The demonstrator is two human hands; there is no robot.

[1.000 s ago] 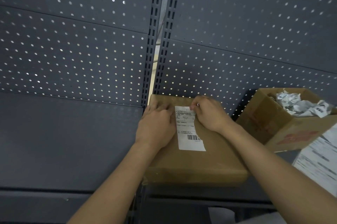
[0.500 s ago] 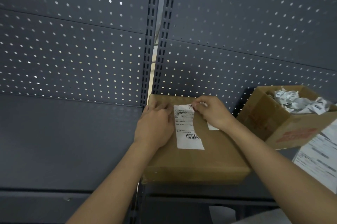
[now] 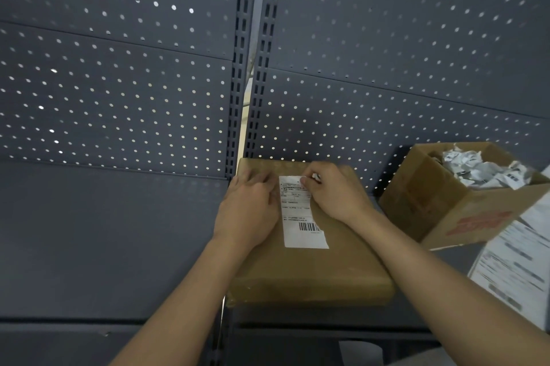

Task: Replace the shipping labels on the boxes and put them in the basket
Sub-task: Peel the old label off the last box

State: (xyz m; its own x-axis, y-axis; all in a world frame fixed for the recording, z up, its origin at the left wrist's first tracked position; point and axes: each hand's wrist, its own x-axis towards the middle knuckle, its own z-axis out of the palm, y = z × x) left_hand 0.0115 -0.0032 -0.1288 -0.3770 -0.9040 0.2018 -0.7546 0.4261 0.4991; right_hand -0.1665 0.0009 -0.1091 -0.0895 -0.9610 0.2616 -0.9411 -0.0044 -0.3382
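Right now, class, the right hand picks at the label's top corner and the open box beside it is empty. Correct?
No: the head view shows the open box holds crumpled paper, not empty. The right hand does pick at the top corner of the label.

Head cam looks fwd/down, close over box (image 3: 312, 272), facing pegboard (image 3: 387, 38).

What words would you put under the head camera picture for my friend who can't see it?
A person's right hand pinches the top corner of a white shipping label on a flat brown box, while the left hand presses on the box beside it. To the right stands an open carton of crumpled paper, with a grey pegboard wall behind.
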